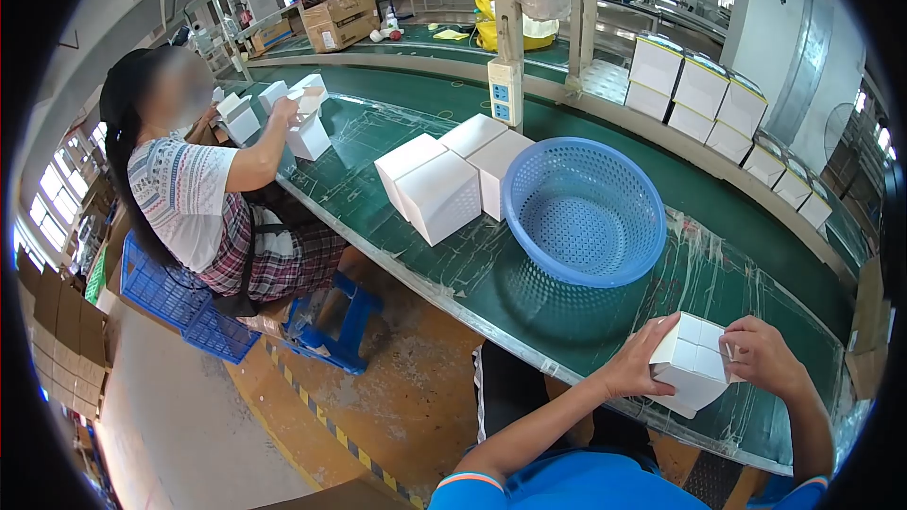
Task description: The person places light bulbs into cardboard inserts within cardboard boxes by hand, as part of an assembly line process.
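Both my hands hold a small white box just above the near edge of the green worktable. My left hand grips its left side, fingers over the top corner. My right hand clasps its right side, thumb on the top flaps. An empty blue plastic basket sits on the table just beyond the box. Left of the basket stand several closed white boxes pushed together.
A co-worker sits to the left on a blue stool, handling a white box among others. A row of white boxes lines the far side. A post with a socket stands mid-table. Blue crates lie on the floor.
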Demonstrator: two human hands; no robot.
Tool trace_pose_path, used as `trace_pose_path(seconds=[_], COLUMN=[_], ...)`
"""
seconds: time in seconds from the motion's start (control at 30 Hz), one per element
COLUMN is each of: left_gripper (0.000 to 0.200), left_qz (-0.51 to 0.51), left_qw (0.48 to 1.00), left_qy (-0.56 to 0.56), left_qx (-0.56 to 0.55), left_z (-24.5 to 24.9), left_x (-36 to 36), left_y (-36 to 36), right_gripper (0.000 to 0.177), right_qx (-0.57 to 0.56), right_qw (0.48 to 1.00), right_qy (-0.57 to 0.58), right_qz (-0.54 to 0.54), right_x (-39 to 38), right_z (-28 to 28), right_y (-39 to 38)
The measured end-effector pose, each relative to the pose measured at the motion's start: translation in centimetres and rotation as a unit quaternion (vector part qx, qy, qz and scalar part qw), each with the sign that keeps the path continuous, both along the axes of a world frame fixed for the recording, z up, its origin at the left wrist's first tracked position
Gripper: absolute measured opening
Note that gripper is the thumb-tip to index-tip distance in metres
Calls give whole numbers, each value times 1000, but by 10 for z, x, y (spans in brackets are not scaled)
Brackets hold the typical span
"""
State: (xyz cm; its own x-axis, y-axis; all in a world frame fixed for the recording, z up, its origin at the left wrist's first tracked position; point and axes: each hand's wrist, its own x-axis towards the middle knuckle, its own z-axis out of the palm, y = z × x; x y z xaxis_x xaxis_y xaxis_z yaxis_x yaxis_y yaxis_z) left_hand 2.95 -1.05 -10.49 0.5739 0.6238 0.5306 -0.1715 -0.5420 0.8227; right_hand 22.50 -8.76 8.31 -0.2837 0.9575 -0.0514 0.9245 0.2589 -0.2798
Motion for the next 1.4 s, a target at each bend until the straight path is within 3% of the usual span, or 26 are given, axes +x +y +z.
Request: trace_pose_path(seconds=[0.67, 0.73, 0.93, 1.4], left_gripper=[117, 117, 117, 117], left_qz=[1, 1, -1, 7], left_qw=[1000, 1000, 1000, 1000], left_qy=[0, -4, -7, -11], left_qx=[0, -1, -1, 9], left_z=[1, 0, 2, 1], left_x=[0, 0, -1, -1], left_y=[-2, -3, -3, -5], right_gripper=[37, 39, 47, 52], right_qx=[-15, 56, -5, 13], right_qw=[1000, 997, 998, 995], right_qy=[-4, -53, -55, -87], right_qz=[-19, 28, 24, 39], right_x=[-4, -8, 0, -5], right_z=[4, 9, 1, 1], right_y=[-2, -3, -5, -8])
